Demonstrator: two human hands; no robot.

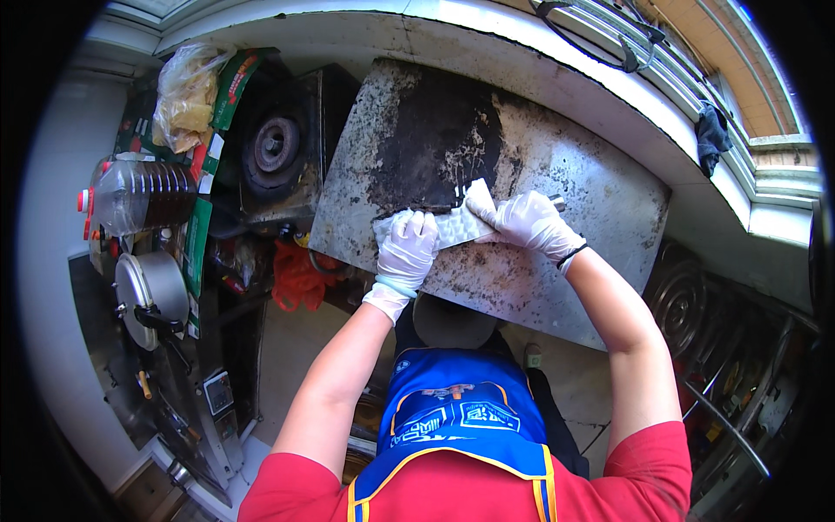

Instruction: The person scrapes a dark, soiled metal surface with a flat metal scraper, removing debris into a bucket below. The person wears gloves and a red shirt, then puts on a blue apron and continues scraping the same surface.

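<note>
A broad, shiny patterned blade (456, 228), which looks like a kitchen cleaver, lies low across a metal sheet (522, 280). My right hand (530, 223), in a thin white glove, grips it at its right end. The round steel butt of a handle (558, 203) sticks out past the knuckles. On the blade's left end my gloved left hand (409, 245) is clamped, fingers bent over the far edge. Thick black grime (430, 143) coats the sheet just beyond the blade. Whether the edge touches the grime is hidden.
Left of the sheet sits a gas burner (273, 145). Further left are a plastic jug of dark liquid (140, 196), a pressure cooker (151, 293) and a clear plastic bag (189, 94). A red plastic bag (300, 274) hangs near the sheet's left corner. A window ledge (554, 59) runs behind.
</note>
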